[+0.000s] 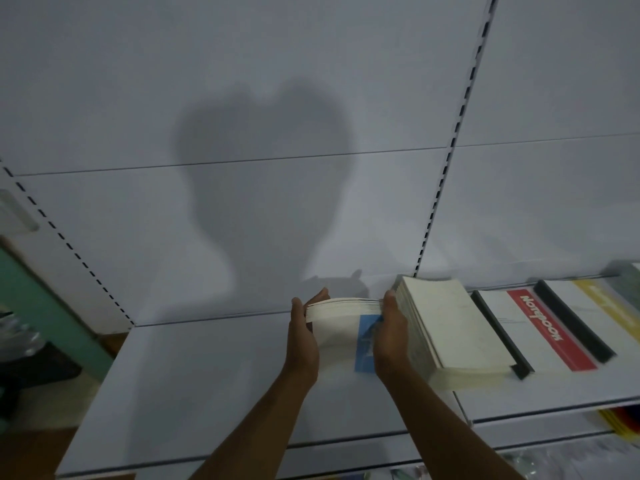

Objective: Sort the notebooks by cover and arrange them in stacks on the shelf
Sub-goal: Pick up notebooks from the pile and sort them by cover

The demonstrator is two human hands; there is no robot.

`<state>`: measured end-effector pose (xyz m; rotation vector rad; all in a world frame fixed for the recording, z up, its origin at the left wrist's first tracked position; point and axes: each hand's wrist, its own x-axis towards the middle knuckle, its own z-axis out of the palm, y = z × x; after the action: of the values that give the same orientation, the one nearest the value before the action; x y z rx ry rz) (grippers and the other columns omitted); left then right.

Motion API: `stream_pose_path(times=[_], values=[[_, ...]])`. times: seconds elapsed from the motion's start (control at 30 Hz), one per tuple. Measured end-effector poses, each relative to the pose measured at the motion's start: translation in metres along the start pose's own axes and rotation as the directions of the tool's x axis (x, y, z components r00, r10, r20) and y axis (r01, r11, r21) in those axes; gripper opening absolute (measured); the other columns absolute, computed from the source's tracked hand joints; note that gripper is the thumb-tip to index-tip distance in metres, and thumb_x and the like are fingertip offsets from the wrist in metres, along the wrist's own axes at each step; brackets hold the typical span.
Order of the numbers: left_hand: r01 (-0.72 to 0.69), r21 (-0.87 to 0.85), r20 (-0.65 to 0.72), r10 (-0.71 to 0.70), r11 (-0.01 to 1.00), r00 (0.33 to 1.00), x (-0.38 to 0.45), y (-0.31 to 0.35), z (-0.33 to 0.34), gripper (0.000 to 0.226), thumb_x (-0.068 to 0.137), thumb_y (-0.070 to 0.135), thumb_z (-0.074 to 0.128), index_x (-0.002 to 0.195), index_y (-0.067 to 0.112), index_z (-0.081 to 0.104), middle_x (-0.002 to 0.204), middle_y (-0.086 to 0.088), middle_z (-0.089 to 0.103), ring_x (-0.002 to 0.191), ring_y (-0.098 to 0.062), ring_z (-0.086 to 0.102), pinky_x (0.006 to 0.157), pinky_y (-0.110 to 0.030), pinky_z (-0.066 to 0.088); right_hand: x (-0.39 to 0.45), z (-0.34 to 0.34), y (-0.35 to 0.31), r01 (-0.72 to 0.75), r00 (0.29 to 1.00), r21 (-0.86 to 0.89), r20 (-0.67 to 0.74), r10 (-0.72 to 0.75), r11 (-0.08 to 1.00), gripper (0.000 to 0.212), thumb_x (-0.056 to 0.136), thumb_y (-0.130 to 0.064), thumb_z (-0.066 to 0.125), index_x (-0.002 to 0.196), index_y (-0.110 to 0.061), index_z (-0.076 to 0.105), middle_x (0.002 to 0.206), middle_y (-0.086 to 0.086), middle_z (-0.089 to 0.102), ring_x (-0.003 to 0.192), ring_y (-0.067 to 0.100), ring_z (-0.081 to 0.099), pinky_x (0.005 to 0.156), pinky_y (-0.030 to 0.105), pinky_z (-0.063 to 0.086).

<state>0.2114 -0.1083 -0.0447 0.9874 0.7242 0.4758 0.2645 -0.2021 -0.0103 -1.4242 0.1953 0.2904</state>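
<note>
Notebooks with a white-and-blue cover [341, 327] lay in a low stack on the white shelf [194, 386], held between both hands. Left hand [303, 336] pressed its straight, closed fingers against the stack's left edge; right hand [391, 336] did likewise on its right edge. Just right of this stack stood a taller cream stack [453, 327].

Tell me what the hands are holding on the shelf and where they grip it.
The left hand and right hand hold one stack of notebooks with a blue-patched cover between them, each hand pressed against one of the stack's two opposite side edges.
</note>
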Motion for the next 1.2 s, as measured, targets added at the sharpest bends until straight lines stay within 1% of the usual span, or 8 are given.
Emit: stream_pose_path(times=[0.2, 0.33, 0.43, 0.6, 0.83, 1.03, 1.1, 1.2], values=[[-0.004, -0.056, -0.119, -0.002, 0.998, 0.993, -0.003, -0.002, 0.008, 0.075, 0.096, 0.061, 0.015, 0.092, 0.018, 0.077, 0.099, -0.012, 0.073, 0.095, -0.037, 0.065, 0.090, -0.053, 0.050, -0.001, 0.002, -0.006, 0.009, 1.000, -0.023, -0.023, -0.010, 1.000, 0.060, 0.100, -0.039, 0.037, 0.114, 0.017, 0.053, 0.068, 0.003, 0.042, 0.065, 0.015, 0.042, 0.087, 0.046, 0.044], [-0.043, -0.053, -0.212, 0.031, 0.998, 0.977, -0.004, -0.008, 0.010, 0.054, 0.099, 0.052, 0.022, 0.091, 0.020, 0.065, 0.096, -0.013, 0.067, 0.086, -0.030, 0.062, 0.077, -0.040, 0.052, 0.003, 0.000, 0.003, 0.007, 0.997, -0.080, -0.072, -0.012, 0.997, 0.049, 0.100, -0.039, 0.036, 0.089, 0.002, 0.062, 0.064, 0.003, 0.042, 0.068, 0.022, 0.045, 0.066, 0.034, 0.044], [-0.076, -0.028, -0.230, 0.068, 0.997, 0.971, -0.003, -0.002, 0.016, 0.043, 0.101, 0.047, 0.025, 0.082, 0.024, 0.056, 0.087, -0.010, 0.061, 0.079, -0.024, 0.058, 0.072, -0.034, 0.047, 0.006, 0.001, 0.002, 0.015, 0.996, -0.093, -0.083, -0.023, 0.996, 0.056, 0.101, -0.037, 0.035, 0.103, 0.013, 0.060, 0.067, 0.007, 0.051, 0.062, 0.015, 0.049, 0.063, 0.028, 0.042], [-0.164, 0.102, -0.049, 0.170, 0.981, 0.984, 0.004, -0.004, 0.006, 0.063, 0.097, 0.058, 0.017, 0.099, 0.024, 0.070, 0.105, -0.012, 0.069, 0.100, -0.035, 0.062, 0.089, -0.048, 0.050, 0.012, 0.011, -0.009, 0.005, 0.987, -0.105, -0.158, -0.021, 0.994, 0.062, 0.100, -0.044, 0.034, 0.119, 0.011, 0.056, 0.119, 0.026, 0.059, 0.112, 0.036, 0.055, 0.098, 0.039, 0.038], [-0.513, 0.587, 0.343, 0.382, 0.626, 0.858, 0.000, -0.011, -0.029, 0.051, 0.078, 0.072, 0.032, 0.108, 0.033, 0.043, 0.097, 0.007, 0.058, 0.084, -0.004, 0.057, 0.068, -0.015, 0.047, 0.037, 0.020, -0.025, -0.061, 0.978, -0.021, -0.203, 0.056, 0.998, 0.072, 0.093, -0.064, 0.028, 0.106, 0.000, 0.059, 0.093, 0.013, 0.059, 0.085, 0.027, 0.054, 0.087, 0.038, 0.042], [-0.376, 0.600, 0.122, 0.384, 0.706, 0.915, 0.006, -0.023, -0.042, 0.030, 0.098, 0.038, 0.033, 0.089, 0.017, 0.053, 0.079, -0.002, 0.059, 0.071, -0.012, 0.056, 0.064, -0.024, 0.044, 0.046, 0.020, -0.003, -0.246, 0.953, -0.005, 0.183, 0.243, 0.969, 0.092, 0.059, -0.097, 0.027, 0.091, -0.017, 0.060, 0.074, -0.008, 0.067, 0.063, 0.009, 0.064, 0.063, 0.029, 0.054], [-0.238, 0.588, 0.033, 0.271, 0.773, 0.962, 0.012, -0.025, -0.046, 0.036, 0.100, 0.040, 0.030, 0.096, 0.014, 0.055, 0.088, -0.006, 0.061, 0.080, -0.018, 0.058, 0.069, -0.027, 0.045, 0.044, 0.009, 0.006, -0.134, 0.942, -0.229, 0.271, 0.195, 0.964, 0.085, 0.079, -0.082, 0.032, 0.110, -0.009, 0.064, 0.103, 0.004, 0.070, 0.095, 0.022, 0.068, 0.089, 0.042, 0.054], [-0.021, 0.595, -0.090, 0.093, 0.803, 0.992, 0.021, -0.031, -0.050, 0.044, 0.100, 0.048, 0.024, 0.102, 0.013, 0.051, 0.102, -0.008, 0.058, 0.092, -0.022, 0.056, 0.080, -0.030, 0.044, 0.047, -0.014, 0.039, 0.093, 0.933, -0.575, 0.336, 0.130, 0.813, 0.034, 0.093, -0.039, 0.053, 0.106, -0.009, 0.065, 0.104, 0.010, 0.070, 0.089, 0.021, 0.066, 0.079, 0.037, 0.054]])
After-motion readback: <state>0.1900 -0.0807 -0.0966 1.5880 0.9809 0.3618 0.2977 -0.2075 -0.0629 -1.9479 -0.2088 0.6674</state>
